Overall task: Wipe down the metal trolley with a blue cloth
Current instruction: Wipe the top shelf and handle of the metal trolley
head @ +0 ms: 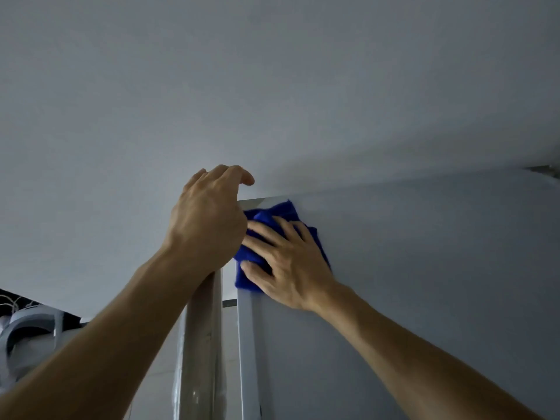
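Head view looks up at a tall grey metal panel (394, 298), taken here to be a side of the trolley, though no wheels or shelves show to confirm it. The right hand (291, 262) lies flat against the panel near its top left corner, fingers spread and fairly straight, pressing the blue cloth (281, 212) to the metal. The cloth is bunched under the palm, with folds sticking out above the fingertips and below the thumb.

The left hand (209, 219) sits just beside the cloth at the panel's top corner, fingers curled forward over the edge; whether they actually grip that edge cannot be told, since the back of the hand hides them.

Likely trouble from here:
- The cloth is loosely wadded, so a quick stroke could let it slide out from under the flat palm and drop.
- Both arms reach high, so pressure may be uneven and leave patches unwiped near the top rim.
- Pushing hard on a wheeled frame could make it roll or rock if the left hand is not really bracing it.
- The panel's vertical edge strip (246, 344) looks thin; fingers running along it could catch.

No container shows clearly. Pale curved shapes (27, 328) at the lower left are too indistinct to name.
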### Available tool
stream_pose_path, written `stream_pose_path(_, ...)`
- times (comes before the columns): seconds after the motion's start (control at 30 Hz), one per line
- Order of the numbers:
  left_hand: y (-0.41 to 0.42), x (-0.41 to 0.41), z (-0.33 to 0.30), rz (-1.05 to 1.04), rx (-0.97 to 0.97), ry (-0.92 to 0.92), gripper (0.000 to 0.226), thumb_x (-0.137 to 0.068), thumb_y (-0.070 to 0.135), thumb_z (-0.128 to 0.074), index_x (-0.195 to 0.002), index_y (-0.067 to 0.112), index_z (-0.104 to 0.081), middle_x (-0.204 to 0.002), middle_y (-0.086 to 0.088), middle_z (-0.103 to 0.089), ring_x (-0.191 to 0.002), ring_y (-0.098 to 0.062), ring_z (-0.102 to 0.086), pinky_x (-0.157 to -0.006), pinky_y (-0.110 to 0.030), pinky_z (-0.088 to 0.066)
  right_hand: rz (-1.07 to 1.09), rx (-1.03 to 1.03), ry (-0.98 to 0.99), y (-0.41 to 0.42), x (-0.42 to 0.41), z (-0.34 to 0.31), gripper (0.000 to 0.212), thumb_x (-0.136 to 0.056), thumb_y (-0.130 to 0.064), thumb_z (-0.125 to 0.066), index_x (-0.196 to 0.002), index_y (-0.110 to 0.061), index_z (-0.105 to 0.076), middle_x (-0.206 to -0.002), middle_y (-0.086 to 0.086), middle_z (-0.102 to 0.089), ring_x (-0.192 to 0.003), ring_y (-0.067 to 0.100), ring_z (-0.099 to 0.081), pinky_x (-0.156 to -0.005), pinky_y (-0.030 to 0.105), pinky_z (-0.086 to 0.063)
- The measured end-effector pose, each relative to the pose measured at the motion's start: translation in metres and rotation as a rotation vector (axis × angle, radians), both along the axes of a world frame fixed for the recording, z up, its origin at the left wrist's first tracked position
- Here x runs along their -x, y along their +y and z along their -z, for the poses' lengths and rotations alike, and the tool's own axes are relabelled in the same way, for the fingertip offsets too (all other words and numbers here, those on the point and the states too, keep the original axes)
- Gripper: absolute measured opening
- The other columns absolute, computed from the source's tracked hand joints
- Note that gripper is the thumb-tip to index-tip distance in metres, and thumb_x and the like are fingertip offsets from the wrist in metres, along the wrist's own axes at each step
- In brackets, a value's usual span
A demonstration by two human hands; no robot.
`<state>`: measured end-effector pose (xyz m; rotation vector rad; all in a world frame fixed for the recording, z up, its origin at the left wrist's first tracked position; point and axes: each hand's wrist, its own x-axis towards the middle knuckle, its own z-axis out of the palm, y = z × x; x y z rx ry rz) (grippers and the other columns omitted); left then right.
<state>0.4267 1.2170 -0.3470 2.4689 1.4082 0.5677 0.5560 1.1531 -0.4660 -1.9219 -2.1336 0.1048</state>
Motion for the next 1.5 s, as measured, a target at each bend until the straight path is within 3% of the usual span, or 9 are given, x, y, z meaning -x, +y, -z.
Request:
stream_pose_path(0.17, -0.001, 0.001, 0.000, 0.012, -0.020, -0.006, 0.057, -0.079, -0.008, -0.038, -0.124, 0.021, -0.057, -0.131, 0.003, -0.056, -0.123, -0.021, -0.045, -0.090, -0.029, -0.033, 0.022, -0.065, -0.053, -0.052, -0.092, 0.003, 0.052, -0.095, -0.055, -0.041, -0.143, -0.036, -0.050, -0.152, -0.013, -0.044, -0.135, 0.024, -0.042, -0.113, 0.042, -0.031)
stream_pose_path(0.37, -0.001, 0.000, 0.002, 0.005, -0.045, 0.001, 0.057, -0.079, -0.010, -0.038, -0.124, 0.020, -0.057, -0.130, 0.003, -0.057, -0.123, -0.020, -0.044, -0.103, -0.034, -0.031, 0.627, -0.050, -0.028, -0.011, -0.177, -0.001, 0.051, -0.095, -0.053, -0.045, -0.142, -0.033, -0.049, -0.154, -0.007, -0.042, -0.134, 0.037, -0.041, -0.111, 0.053, -0.031)
stream_pose_path(0.5, 0.001, 0.000, 0.003, -0.007, -0.049, 0.002, 0.057, -0.078, -0.009, -0.037, -0.123, 0.021, -0.058, -0.128, 0.003, -0.058, -0.123, -0.024, -0.044, -0.090, -0.034, -0.036, 0.847, -0.049, -0.002, 0.022, -0.132, 0.001, 0.046, -0.095, -0.048, -0.046, -0.137, -0.030, -0.051, -0.155, -0.002, -0.039, -0.136, 0.041, -0.034, -0.110, 0.056, -0.022)
stream_pose_path(0.83, -0.004, -0.002, -0.002, 0.005, -0.045, 0.055, 0.051, -0.082, -0.006, -0.039, -0.122, 0.018, -0.059, -0.127, -0.002, -0.060, -0.120, -0.024, -0.047, -0.090, -0.036, -0.038, -0.027, 0.005, -0.047, -0.061, -0.045, 0.006, 0.053, -0.095, -0.056, -0.040, -0.147, -0.044, -0.036, -0.158, -0.019, -0.030, -0.145, 0.022, -0.026, -0.119, 0.047, -0.018)
stream_pose_path(0.97, -0.005, -0.002, -0.003, 0.011, -0.048, 0.059, 0.052, -0.080, -0.006, -0.038, -0.121, 0.018, -0.060, -0.125, -0.003, -0.060, -0.119, -0.026, -0.047, -0.092, -0.037, -0.036, 0.097, -0.023, -0.074, -0.112, -0.106, 0.003, 0.057, -0.094, -0.061, -0.040, -0.147, -0.040, -0.043, -0.157, -0.016, -0.037, -0.143, 0.023, -0.034, -0.117, 0.043, -0.025)
stream_pose_path(1.13, -0.003, -0.001, -0.003, -0.019, -0.026, 0.043, 0.057, -0.078, -0.008, -0.038, -0.124, 0.021, -0.056, -0.127, -0.001, -0.059, -0.121, -0.025, -0.047, -0.090, -0.036, -0.038, 0.718, -0.002, -0.027, -0.115, -0.177, -0.002, 0.058, -0.095, -0.057, -0.044, -0.148, -0.034, -0.042, -0.157, -0.007, -0.039, -0.136, 0.037, -0.039, -0.112, 0.053, -0.031)
stream_pose_path(1.23, -0.002, -0.001, -0.003, -0.023, -0.018, 0.025, 0.058, -0.077, -0.009, -0.038, -0.126, 0.020, -0.055, -0.128, -0.001, -0.058, -0.121, -0.027, -0.048, -0.095, -0.038, -0.040, 0.874, -0.008, -0.006, -0.100, -0.160, 0.001, 0.050, -0.097, -0.048, -0.045, -0.145, -0.033, -0.045, -0.158, -0.007, -0.037, -0.135, 0.040, -0.036, -0.110, 0.056, -0.027)
stream_pose_path(1.4, 0.000, -0.001, -0.003, -0.003, -0.020, -0.039, 0.055, -0.079, -0.007, -0.038, -0.126, 0.016, -0.055, -0.129, -0.003, -0.057, -0.120, -0.026, -0.049, -0.094, -0.037, -0.043, 0.623, -0.177, 0.024, -0.093, -0.047, -0.006, 0.041, -0.093, -0.046, -0.046, -0.125, -0.029, -0.066, -0.137, -0.007, -0.062, -0.108, 0.038, -0.058, -0.089, 0.048, -0.043)
stream_pose_path(1.5, -0.005, 0.002, -0.005, 0.001, -0.070, -0.186, 0.051, -0.081, -0.007, -0.035, -0.123, 0.012, -0.058, -0.129, -0.008, -0.055, -0.114, -0.023, -0.052, -0.087, -0.029, -0.045, 0.440, -0.290, 0.301, -0.098, 0.029, -0.010, 0.035, -0.094, -0.045, -0.046, -0.104, -0.023, -0.071, -0.094, 0.000, -0.073, -0.078, 0.027, -0.064, -0.070, 0.033, -0.048)
